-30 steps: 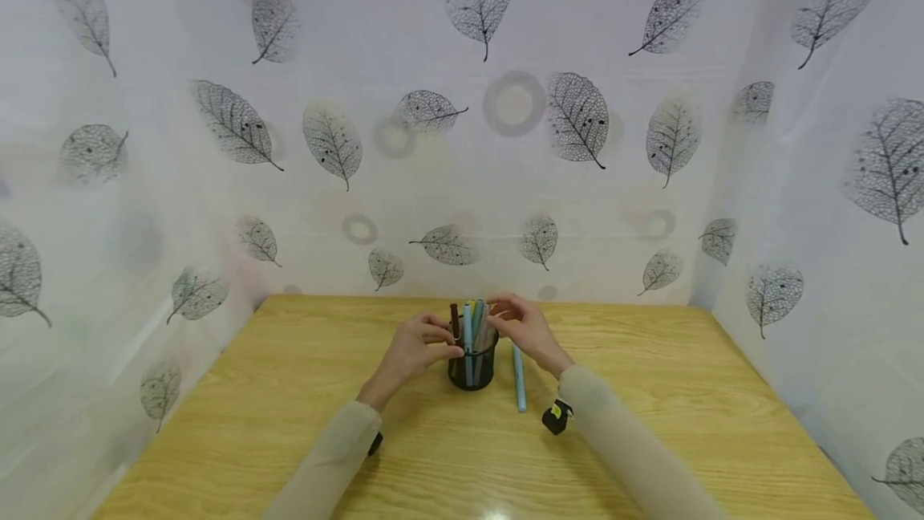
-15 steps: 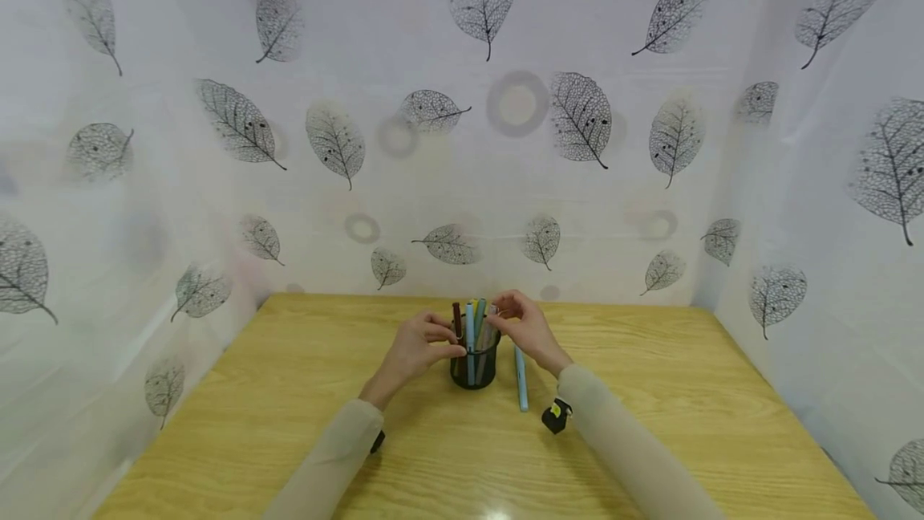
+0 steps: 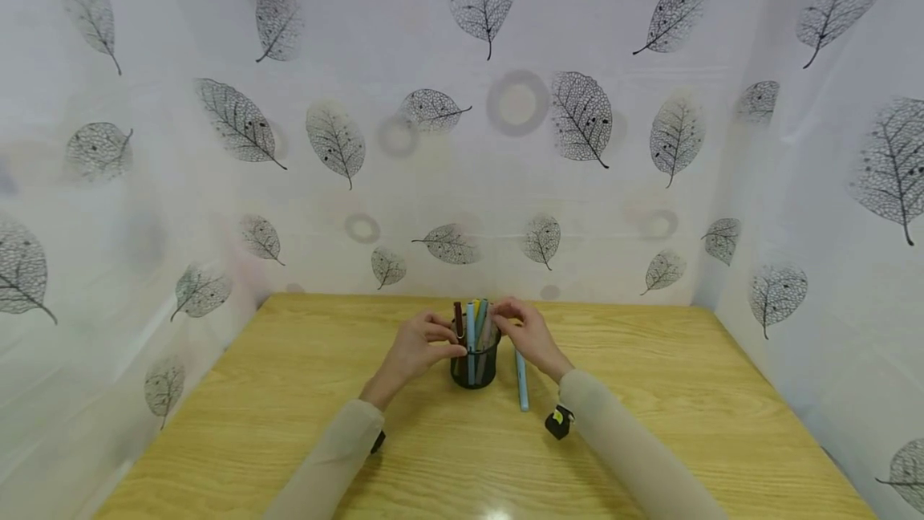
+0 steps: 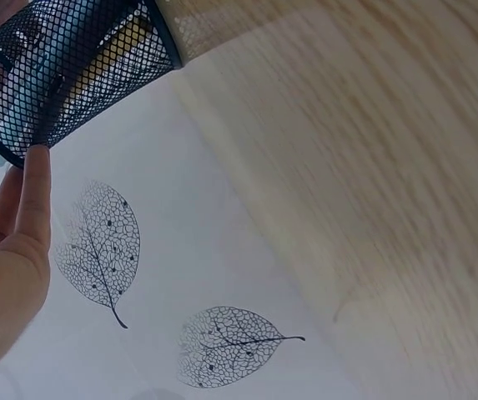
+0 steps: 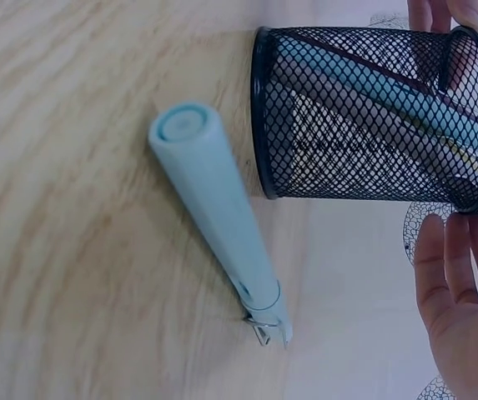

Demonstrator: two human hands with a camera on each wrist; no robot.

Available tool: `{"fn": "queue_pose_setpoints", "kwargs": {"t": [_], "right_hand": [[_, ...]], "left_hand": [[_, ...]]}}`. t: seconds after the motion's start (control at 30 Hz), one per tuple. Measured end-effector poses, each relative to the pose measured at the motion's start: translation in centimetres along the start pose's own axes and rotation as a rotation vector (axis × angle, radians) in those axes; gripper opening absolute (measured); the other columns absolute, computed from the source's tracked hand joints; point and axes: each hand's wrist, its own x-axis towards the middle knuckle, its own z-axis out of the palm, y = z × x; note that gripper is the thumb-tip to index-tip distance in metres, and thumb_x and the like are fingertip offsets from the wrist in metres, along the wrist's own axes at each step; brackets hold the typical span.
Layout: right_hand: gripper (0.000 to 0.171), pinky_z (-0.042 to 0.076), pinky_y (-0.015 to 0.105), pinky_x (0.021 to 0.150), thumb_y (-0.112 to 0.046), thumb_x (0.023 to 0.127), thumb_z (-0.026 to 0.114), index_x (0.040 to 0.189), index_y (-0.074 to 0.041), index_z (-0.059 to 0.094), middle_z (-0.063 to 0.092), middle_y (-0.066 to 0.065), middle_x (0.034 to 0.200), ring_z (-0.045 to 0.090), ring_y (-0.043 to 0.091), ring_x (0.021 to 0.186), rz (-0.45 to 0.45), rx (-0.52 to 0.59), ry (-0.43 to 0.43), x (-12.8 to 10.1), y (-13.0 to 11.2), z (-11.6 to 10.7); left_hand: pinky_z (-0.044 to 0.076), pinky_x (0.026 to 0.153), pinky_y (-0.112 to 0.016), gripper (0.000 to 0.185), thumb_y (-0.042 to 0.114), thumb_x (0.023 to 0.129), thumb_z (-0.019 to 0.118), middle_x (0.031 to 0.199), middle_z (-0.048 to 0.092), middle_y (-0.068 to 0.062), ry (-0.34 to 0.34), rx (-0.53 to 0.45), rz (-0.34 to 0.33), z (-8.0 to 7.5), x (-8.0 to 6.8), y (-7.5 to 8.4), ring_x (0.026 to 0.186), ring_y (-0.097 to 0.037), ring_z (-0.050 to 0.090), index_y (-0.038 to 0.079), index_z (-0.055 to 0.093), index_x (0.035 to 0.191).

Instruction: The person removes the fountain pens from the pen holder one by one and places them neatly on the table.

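Black mesh forms the pen holder (image 3: pixel 473 367) set at the middle of the bench (image 3: pixel 289 424), its rim touched at 9 o'clock by the curled left hand (image 3: pixel 419 347) and at 3 o'clock by the right hand (image 3: pixel 530 335), while a light-blue pen (image 3: pixel 520 379) is laid just beside it at 3 o'clock.

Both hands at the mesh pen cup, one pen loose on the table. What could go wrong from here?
1. The mesh pen cup is small and holds tall pens; a nudge from the left hand or right hand at the rim might tip it.
2. The light blue pen lies loose beside the cup, near the right sleeve, which could knock it rolling.
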Motion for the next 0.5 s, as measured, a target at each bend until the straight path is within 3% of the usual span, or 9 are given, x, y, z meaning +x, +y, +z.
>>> {"fn": "queue_pose_setpoints", "kwargs": {"t": [0.3,0.5], "right_hand": [[0.022,0.055,0.031,0.081,-0.022,0.097,0.063,0.117,-0.013,0.071,0.068,0.007,0.117,0.062,0.020,0.103,0.006,0.008,0.007,-0.23,-0.33,0.01],[0.024,0.054,0.034,0.086,-0.023,0.094,0.068,0.114,-0.011,0.071,0.069,0.007,0.115,0.062,0.016,0.103,0.015,0.028,0.083,-0.44,-0.70,0.18]], "left_hand": [[0.054,0.079,-0.035,0.010,0.025,0.077,0.084,0.099,0.064,0.002,-0.005,0.030,0.018,-0.21,-0.08,0.29,0.095,-0.017,0.062,0.017,0.079,0.080],[0.053,0.076,-0.028,0.012,0.029,0.078,0.083,0.099,0.064,0.002,-0.007,0.058,0.051,-0.17,-0.14,0.08,0.093,-0.016,0.063,0.017,0.079,0.080]]}}
